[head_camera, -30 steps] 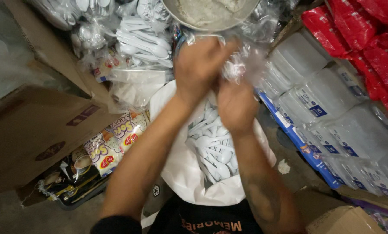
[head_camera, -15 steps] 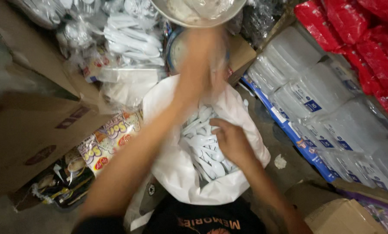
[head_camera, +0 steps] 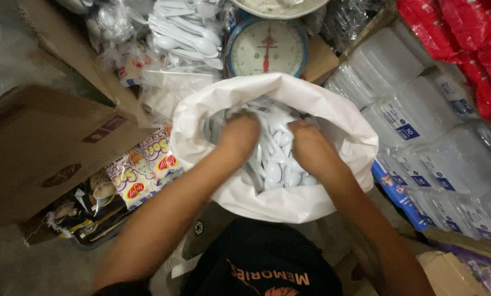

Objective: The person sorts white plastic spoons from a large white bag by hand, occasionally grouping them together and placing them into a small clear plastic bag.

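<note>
A large white plastic sack (head_camera: pixel 338 118) stands open in front of me, filled with several white plastic spoons (head_camera: pixel 275 167). My left hand (head_camera: pixel 239 134) is plunged into the spoons at the sack's left side, fingers curled down among them. My right hand (head_camera: pixel 308 143) digs into the same pile just to the right. The fingertips of both hands are hidden in the spoons, so what each one grips is unclear.
A round dial weighing scale (head_camera: pixel 266 46) with a metal pan (head_camera: pixel 278 6) stands behind the sack. Clear bags of white spoons (head_camera: pixel 185 33) lie at the back left, a cardboard box (head_camera: pixel 42 148) at left, wrapped plastic containers (head_camera: pixel 420 120) and red packs (head_camera: pixel 464 33) at right.
Both hands came down from the clear bag held up near the scale pan. They now reach into the white sack among the spoons.
</note>
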